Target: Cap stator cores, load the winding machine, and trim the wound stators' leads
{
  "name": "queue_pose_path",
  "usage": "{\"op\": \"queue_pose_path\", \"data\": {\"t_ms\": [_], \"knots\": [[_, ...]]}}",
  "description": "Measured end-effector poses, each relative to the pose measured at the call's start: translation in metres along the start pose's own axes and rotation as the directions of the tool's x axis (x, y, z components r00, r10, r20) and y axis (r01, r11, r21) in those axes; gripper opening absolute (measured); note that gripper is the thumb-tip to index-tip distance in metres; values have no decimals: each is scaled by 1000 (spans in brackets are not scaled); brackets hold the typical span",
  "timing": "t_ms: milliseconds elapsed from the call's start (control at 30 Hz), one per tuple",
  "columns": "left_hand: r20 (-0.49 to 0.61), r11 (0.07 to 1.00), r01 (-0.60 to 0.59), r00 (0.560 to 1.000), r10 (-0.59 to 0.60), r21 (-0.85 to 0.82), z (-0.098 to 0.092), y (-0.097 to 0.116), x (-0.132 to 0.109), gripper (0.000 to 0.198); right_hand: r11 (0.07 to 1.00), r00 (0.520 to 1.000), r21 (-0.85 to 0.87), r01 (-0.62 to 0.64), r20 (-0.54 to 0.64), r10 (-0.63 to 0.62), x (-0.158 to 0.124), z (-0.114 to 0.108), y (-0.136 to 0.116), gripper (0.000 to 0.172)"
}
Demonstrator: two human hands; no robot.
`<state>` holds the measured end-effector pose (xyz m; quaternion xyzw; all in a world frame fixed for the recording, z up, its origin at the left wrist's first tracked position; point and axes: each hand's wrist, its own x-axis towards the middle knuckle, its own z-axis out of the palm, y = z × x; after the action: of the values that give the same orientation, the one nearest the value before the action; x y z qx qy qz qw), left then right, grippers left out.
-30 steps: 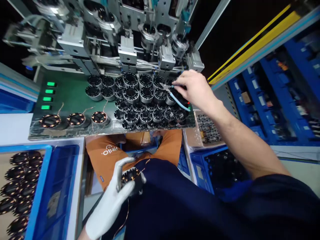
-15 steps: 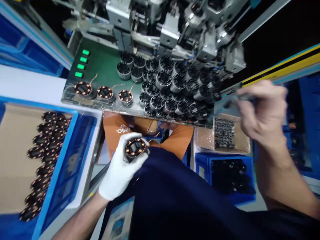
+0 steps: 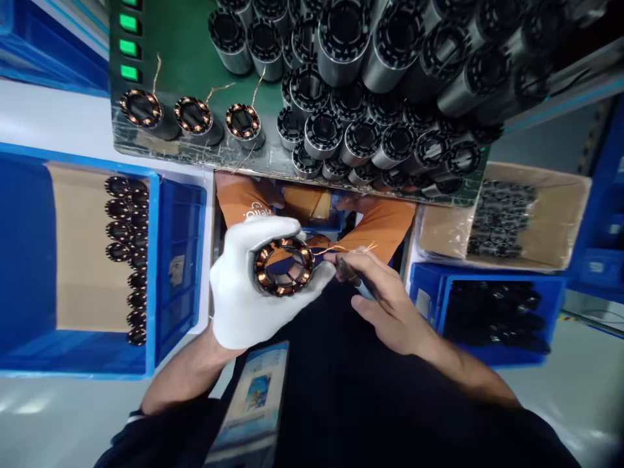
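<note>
My left hand (image 3: 244, 283), in a white glove, is wrapped round a motor stator (image 3: 260, 276) with copper windings. The stator's open bore faces me, and twisted copper lead wires (image 3: 336, 248) stick out from its right side. My bare right hand (image 3: 390, 302) grips a small dark hand tool (image 3: 347, 270) close to the stator's right edge, just below the wires. Fingers cover much of the tool, so its exact kind is unclear. Three more wound stators stand on the green bench, among them the nearest stator (image 3: 244, 122), each with its wire ends upward.
Many unwound stator cores (image 3: 363, 138) crowd the bench (image 3: 170, 146). At left, a blue crate (image 3: 152, 273) contains rows of wound stators on cardboard. A carton (image 3: 560, 214) of small metal parts and a blue bin (image 3: 556, 318) of black parts stand at right.
My right hand has come in from the far right, bringing the tool beside the stator. The stator has turned so its bore shows. The view has shifted down and closer.
</note>
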<state>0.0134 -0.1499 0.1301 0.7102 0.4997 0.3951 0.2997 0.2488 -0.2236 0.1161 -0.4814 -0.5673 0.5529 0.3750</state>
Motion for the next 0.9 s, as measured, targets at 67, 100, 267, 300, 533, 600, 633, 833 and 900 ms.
{"op": "queue_pose_path", "data": {"t_ms": [67, 100, 267, 300, 533, 600, 633, 833, 900], "knots": [[-2, 998, -58, 998, 58, -26, 2, -3, 0, 66, 1000, 1000, 31, 2, -17, -2, 0, 0, 2, 53], [7, 996, -85, 996, 86, -38, 4, -5, -1, 68, 999, 1000, 41, 18, -17, -17, 0, 0, 3, 55], [39, 991, -107, 993, 110, -86, 10, -12, -6, 73, 997, 998, 23, 69, -11, -69, 3, 4, 3, 69], [33, 989, -106, 993, 110, -99, 10, -13, -7, 74, 998, 998, 13, 62, -19, -62, 4, 6, 3, 70], [29, 994, -15, 999, 18, -111, 5, -9, -13, 75, 995, 993, -31, 94, -69, -96, 5, 15, 5, 73], [28, 999, 32, 999, -30, -44, 7, -8, -14, 68, 997, 994, -23, 67, -90, -69, 9, 17, 9, 64], [19, 999, 44, 999, -45, 9, 9, -9, -14, 63, 1000, 995, -18, 12, -99, -13, 12, 17, 13, 56], [98, 880, 311, 925, -367, 359, 40, -61, -10, 45, 942, 939, 62, -330, -81, 334, 54, 20, 81, 33], [148, 863, 334, 899, -412, 379, 46, -81, -10, 42, 909, 915, 126, -397, -24, 403, 67, 20, 104, 40]]}}
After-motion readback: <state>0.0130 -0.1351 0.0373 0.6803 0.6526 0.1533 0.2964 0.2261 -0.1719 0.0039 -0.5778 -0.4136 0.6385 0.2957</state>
